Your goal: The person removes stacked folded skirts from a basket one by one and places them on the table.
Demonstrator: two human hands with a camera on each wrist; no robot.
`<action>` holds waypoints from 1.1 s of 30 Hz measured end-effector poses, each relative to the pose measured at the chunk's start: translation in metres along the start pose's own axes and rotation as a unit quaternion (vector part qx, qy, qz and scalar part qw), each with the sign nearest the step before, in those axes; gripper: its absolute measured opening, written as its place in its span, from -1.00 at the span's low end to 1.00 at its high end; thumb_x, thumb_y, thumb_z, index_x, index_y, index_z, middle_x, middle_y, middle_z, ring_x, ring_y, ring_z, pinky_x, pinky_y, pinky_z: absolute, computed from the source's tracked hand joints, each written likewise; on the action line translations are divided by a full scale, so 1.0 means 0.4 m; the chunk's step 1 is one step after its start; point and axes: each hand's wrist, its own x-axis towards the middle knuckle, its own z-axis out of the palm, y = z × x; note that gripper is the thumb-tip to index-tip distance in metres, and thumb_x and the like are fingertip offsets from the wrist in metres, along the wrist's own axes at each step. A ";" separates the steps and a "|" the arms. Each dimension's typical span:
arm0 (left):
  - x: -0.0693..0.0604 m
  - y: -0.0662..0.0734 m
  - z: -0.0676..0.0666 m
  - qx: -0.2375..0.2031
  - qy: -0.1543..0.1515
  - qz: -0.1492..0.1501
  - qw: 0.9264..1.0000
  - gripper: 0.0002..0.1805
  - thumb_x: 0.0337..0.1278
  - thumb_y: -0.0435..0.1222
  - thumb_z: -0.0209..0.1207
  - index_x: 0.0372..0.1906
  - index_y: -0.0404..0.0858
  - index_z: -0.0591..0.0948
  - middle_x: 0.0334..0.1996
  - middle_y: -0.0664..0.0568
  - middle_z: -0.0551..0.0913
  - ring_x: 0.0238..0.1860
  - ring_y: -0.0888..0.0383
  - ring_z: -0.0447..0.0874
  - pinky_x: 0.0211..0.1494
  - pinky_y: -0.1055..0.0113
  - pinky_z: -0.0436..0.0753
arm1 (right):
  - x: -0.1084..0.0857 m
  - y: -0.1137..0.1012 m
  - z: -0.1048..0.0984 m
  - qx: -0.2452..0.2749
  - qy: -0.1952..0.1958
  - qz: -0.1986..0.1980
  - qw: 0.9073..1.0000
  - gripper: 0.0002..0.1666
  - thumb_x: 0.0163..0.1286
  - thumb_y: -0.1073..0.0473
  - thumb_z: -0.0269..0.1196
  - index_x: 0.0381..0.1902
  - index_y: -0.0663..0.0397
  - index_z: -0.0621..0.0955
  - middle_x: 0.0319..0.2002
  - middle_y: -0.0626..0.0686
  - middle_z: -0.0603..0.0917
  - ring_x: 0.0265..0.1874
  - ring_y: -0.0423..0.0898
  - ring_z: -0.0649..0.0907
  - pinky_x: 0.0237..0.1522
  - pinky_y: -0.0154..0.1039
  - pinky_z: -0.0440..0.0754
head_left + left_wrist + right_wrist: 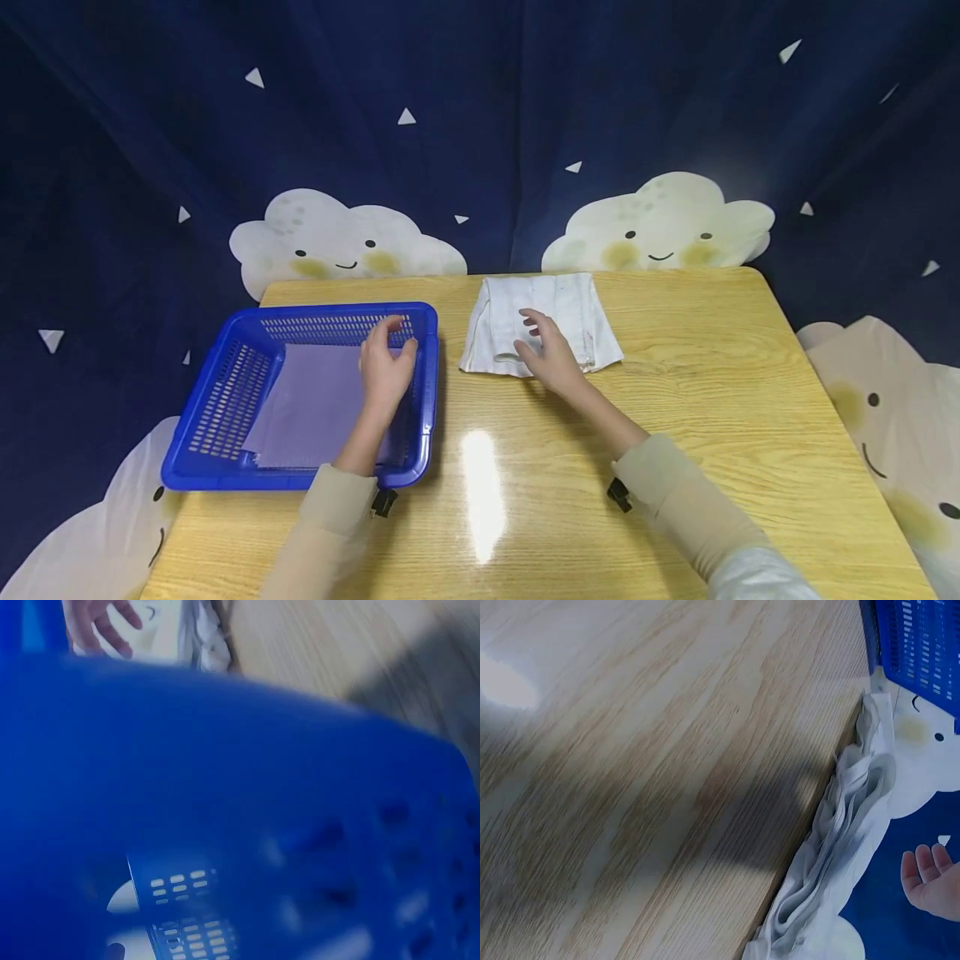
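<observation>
My left hand (385, 367) hangs over the right side of a blue plastic basket (430, 400), fingers loosely bent and holding nothing. Inside the basket lies a stack of flat purple sheets (315, 404); whether cloth or paper I cannot tell. Above the front of a pile of folded white cloths (487, 333), my right hand (553, 358) hovers with its fingers spread and grips nothing. In the right wrist view the pile's folded layers (817, 855) show from the side. The basket's wall (225, 765) fills most of the left wrist view.
Basket and cloths stand on a wooden table (705, 400), the cloths near its far edge. A dark blue curtain (480, 100) with clouds and triangles hangs behind and at the sides. A light reflection lies on the tabletop between the forearms.
</observation>
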 end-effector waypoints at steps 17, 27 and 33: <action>0.008 -0.078 -0.088 0.029 0.014 -0.036 0.999 -0.57 -0.02 -0.37 0.15 0.05 -0.33 0.48 -0.03 -0.24 0.52 0.02 -0.18 0.41 0.10 -0.06 0.26 | 0.004 -0.049 0.066 0.023 -0.014 -0.012 1.000 -0.39 0.19 0.30 0.20 0.22 0.20 0.32 -0.01 0.28 0.47 -0.07 0.21 0.50 -0.08 0.11 0.48; 0.024 -0.136 -0.151 0.008 0.012 -0.022 1.000 -0.56 0.00 -0.46 0.12 0.07 -0.43 0.43 -0.02 -0.34 0.47 0.03 -0.22 0.36 0.13 0.01 0.30 | 0.011 -0.082 0.102 0.038 -0.021 -0.037 0.998 -0.40 0.18 0.34 0.19 0.19 0.30 0.33 -0.02 0.34 0.47 -0.09 0.23 0.50 -0.03 0.06 0.47; 0.033 -0.175 -0.184 0.020 0.022 -0.027 0.999 -0.59 0.02 -0.46 0.10 0.06 -0.45 0.43 -0.02 -0.37 0.46 0.02 -0.28 0.36 0.11 -0.05 0.30 | 0.012 -0.107 0.123 0.032 -0.030 -0.044 0.998 -0.40 0.19 0.31 0.18 0.20 0.29 0.32 0.00 0.26 0.48 -0.08 0.17 0.50 -0.08 0.05 0.48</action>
